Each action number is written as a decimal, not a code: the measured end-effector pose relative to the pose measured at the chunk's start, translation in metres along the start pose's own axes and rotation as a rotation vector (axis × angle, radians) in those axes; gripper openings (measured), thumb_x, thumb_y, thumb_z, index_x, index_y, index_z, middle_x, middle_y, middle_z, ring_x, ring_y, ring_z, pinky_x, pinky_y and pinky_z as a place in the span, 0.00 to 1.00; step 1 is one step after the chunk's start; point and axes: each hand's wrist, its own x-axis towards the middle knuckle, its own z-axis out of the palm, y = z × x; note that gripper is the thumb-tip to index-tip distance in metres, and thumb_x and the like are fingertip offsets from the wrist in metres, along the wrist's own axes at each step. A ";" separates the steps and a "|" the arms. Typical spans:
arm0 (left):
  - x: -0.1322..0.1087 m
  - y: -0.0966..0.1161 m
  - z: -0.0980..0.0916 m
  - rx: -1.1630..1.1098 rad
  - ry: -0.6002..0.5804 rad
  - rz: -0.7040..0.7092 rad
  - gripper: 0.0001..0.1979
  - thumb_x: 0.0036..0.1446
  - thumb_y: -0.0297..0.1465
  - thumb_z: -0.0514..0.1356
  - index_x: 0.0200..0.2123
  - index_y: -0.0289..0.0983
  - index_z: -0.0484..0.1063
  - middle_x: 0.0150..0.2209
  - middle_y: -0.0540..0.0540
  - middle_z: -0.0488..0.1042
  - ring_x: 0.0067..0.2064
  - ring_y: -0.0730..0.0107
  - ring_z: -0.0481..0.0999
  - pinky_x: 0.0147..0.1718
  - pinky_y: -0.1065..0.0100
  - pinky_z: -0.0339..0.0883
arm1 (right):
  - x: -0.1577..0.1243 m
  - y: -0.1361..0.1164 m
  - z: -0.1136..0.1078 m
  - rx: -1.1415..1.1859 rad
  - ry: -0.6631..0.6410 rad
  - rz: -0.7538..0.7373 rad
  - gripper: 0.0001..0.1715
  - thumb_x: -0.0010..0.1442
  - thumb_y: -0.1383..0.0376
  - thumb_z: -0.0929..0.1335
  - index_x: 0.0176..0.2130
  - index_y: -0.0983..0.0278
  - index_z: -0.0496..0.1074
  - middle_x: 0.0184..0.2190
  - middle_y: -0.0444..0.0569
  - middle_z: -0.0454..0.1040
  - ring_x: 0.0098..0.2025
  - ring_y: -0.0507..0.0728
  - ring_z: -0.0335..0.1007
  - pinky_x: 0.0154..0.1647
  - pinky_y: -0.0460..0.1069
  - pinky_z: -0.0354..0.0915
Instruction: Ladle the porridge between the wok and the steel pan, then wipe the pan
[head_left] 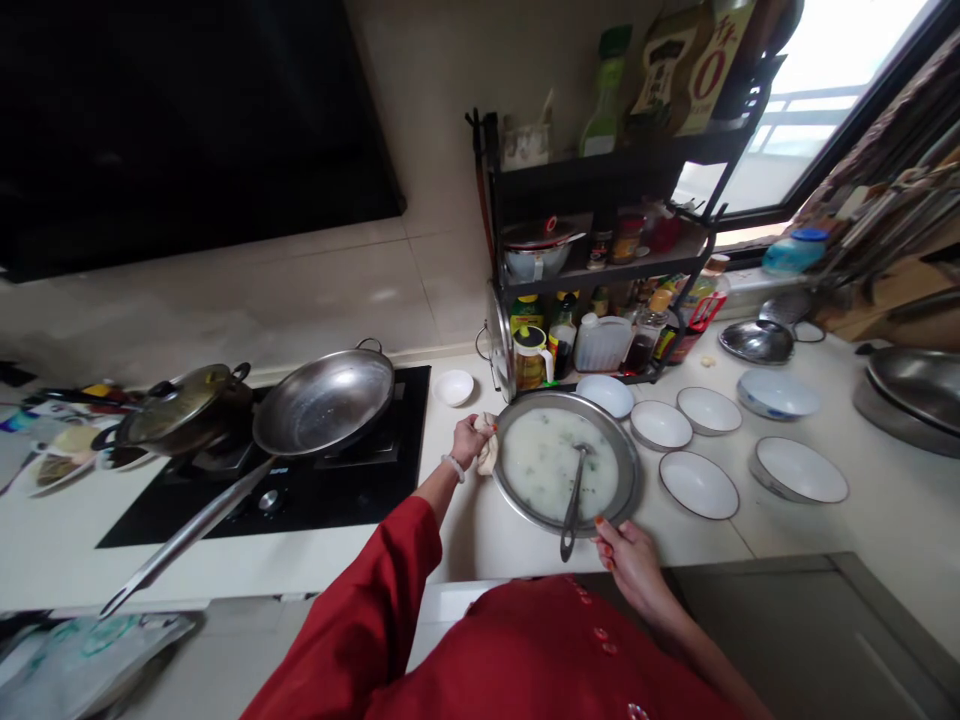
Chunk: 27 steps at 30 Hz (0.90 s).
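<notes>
— Starting at the left: what sits on the stove (pixel 300 490)?
— A lidded pot (pixel 180 410), then an empty wok (pixel 324 402).
— And the left hand (pixel 469 440)?
— Its fingers are closed on a cloth (pixel 487 452) pressed to the basin's (pixel 628 490) left rim.
— The basin?
— On the desk (pixel 885 540), full of pale porridge, a ladle (pixel 574 495) leaning in it.
— The right hand (pixel 634 560)?
— Fingertips touch the near rim beside the ladle's handle; whether they grip, I cannot tell. Bowls (pixel 697 485) lie just right.

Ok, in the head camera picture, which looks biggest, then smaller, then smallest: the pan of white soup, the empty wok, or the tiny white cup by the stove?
1. Empty wok and soup pan: they look about alike, so I won't rank them.
2. Tiny white cup: clearly smallest.
</notes>
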 end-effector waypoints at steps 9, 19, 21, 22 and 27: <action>-0.002 0.004 -0.041 -0.155 0.240 -0.069 0.15 0.44 0.39 0.67 0.29 0.38 0.68 0.24 0.50 0.70 0.28 0.69 0.72 0.33 0.66 0.66 | 0.003 0.004 -0.001 0.010 -0.007 -0.016 0.30 0.33 0.53 0.79 0.20 0.60 0.58 0.13 0.39 0.64 0.14 0.46 0.54 0.14 0.43 0.50; 0.003 0.017 -0.010 -0.049 -0.112 0.051 0.08 0.48 0.33 0.65 0.30 0.35 0.73 0.26 0.49 0.73 0.30 0.70 0.71 0.34 0.71 0.64 | -0.001 0.002 -0.001 0.007 -0.034 -0.011 0.30 0.34 0.53 0.79 0.20 0.59 0.57 0.13 0.39 0.65 0.16 0.48 0.55 0.16 0.44 0.51; 0.004 0.018 -0.009 -0.008 -0.209 0.050 0.04 0.47 0.30 0.65 0.28 0.35 0.74 0.24 0.50 0.73 0.29 0.71 0.70 0.33 0.72 0.63 | -0.001 0.001 -0.001 0.003 -0.029 -0.010 0.28 0.35 0.53 0.78 0.20 0.59 0.58 0.13 0.39 0.64 0.16 0.48 0.55 0.16 0.44 0.51; 0.003 0.018 -0.010 0.007 -0.247 0.046 0.03 0.47 0.28 0.64 0.28 0.35 0.74 0.24 0.50 0.73 0.29 0.72 0.69 0.32 0.73 0.62 | -0.001 0.002 -0.001 0.000 -0.027 -0.012 0.28 0.35 0.53 0.78 0.20 0.59 0.59 0.13 0.39 0.64 0.16 0.48 0.55 0.17 0.44 0.50; -0.007 0.018 -0.024 0.040 -0.380 -0.028 0.05 0.49 0.27 0.64 0.24 0.34 0.72 0.21 0.53 0.69 0.25 0.76 0.64 0.27 0.75 0.58 | -0.001 0.003 0.001 -0.004 -0.008 -0.021 0.28 0.35 0.52 0.78 0.20 0.59 0.58 0.13 0.37 0.62 0.16 0.48 0.55 0.17 0.44 0.50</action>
